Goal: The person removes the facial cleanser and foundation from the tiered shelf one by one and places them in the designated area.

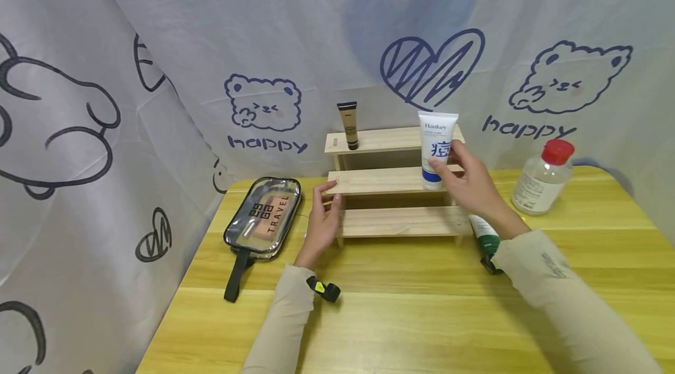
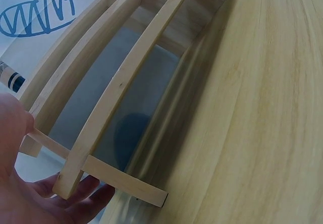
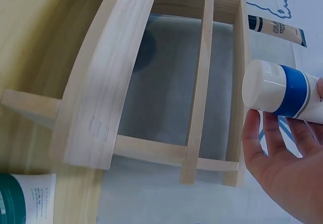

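Note:
A three-tier wooden shelf rack (image 1: 401, 221) stands at the table's back. My left hand (image 1: 323, 221) grips its left end near the middle tier; in the left wrist view the fingers (image 2: 88, 196) curl by the side support. My right hand (image 1: 471, 183) holds a white squeeze tube (image 1: 436, 142) with a blue band, upright and cap down, in front of the rack's right part. From the right wrist, the tube's white cap (image 3: 260, 85) shows beside the upper tier. On the top tier, at the left, a small tan tube (image 1: 350, 126) with black ends stands upright.
A clear travel pouch (image 1: 263, 218) with a black strap lies left of the rack. To the right, a green and white tube (image 1: 486, 236) lies partly behind my right forearm, and a clear bottle (image 1: 540, 183) with a red cap stands farther right. Printed cloth hangs behind the table.

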Demonstrator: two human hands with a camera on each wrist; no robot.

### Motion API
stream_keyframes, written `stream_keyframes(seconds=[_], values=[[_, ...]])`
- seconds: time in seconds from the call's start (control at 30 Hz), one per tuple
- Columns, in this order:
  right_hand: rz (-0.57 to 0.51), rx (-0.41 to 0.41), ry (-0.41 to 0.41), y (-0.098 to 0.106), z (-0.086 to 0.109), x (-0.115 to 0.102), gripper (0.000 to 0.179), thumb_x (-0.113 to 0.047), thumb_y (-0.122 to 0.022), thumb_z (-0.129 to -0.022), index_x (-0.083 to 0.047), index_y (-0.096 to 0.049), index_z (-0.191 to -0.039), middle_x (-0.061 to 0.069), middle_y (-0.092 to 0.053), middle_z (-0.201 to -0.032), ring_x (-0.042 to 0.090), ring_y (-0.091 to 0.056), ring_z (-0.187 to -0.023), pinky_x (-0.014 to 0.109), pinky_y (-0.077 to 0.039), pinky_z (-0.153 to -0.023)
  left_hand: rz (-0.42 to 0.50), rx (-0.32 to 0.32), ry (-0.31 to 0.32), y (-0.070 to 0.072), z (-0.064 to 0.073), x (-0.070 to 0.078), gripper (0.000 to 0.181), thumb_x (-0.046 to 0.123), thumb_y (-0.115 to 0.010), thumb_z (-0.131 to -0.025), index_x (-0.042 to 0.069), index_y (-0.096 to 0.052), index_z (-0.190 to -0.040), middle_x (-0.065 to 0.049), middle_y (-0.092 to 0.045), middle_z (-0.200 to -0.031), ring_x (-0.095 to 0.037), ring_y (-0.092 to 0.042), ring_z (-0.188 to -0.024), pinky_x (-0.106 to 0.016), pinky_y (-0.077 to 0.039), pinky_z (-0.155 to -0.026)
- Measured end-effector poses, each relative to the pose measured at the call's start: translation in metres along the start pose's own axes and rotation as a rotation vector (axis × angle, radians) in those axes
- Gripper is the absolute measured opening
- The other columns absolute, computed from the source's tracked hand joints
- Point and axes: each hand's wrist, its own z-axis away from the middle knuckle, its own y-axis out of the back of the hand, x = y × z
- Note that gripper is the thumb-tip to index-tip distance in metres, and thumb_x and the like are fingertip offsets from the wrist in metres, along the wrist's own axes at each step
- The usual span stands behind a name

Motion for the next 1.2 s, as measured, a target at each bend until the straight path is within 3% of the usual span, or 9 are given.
stream_keyframes(seconds=[0.27,0.37,0.5,1.2], values=[[0.035,-0.007,0.018,0.010,0.012,0.004,0.052,-0.033,-0.058,-0.115,-0.009,-0.047,-0.160,0.022,-0.062,-0.149,0.042,-0.061,-0.138,0.060,-0.057,-0.110,-0.011,-0.002,0.002,0.000,0.000,0.002,0.036,0.028,-0.048,-0.118,0.022,-0.045,-0.154,-0.020,-0.059,-0.149,-0.037,-0.061,-0.135,-0.059,-0.051,-0.114],[0.067,-0.008,0.033,0.013,0.015,0.009,0.052,-0.033,-0.058,-0.115,-0.009,-0.047,-0.160,0.022,-0.063,-0.148,0.041,-0.063,-0.135,0.033,-0.060,-0.104,-0.015,-0.002,0.005,0.000,0.001,0.002,0.036,0.028,-0.048,-0.118,0.023,-0.045,-0.154,-0.020,-0.059,-0.148,-0.037,-0.061,-0.135,-0.059,-0.051,-0.113],[0.098,-0.003,0.041,0.015,0.021,0.013,0.050,-0.031,-0.059,-0.114,-0.005,-0.050,-0.156,0.023,-0.065,-0.143,0.041,-0.065,-0.129,0.006,-0.048,-0.089,-0.018,-0.002,0.005,0.000,0.001,0.001,0.036,0.028,-0.048,-0.119,0.023,-0.045,-0.154,-0.021,-0.060,-0.148,-0.038,-0.061,-0.135,-0.059,-0.052,-0.113],[0.186,-0.007,-0.039,0.053,0.063,0.041,0.054,-0.032,-0.057,-0.115,-0.005,-0.045,-0.161,0.027,-0.061,-0.146,0.046,-0.061,-0.127,-0.002,-0.042,-0.086,-0.008,-0.013,0.031,0.000,-0.002,-0.002,0.036,0.029,-0.048,-0.119,0.028,-0.044,-0.155,-0.020,-0.059,-0.148,-0.037,-0.061,-0.136,-0.057,-0.051,-0.114]])
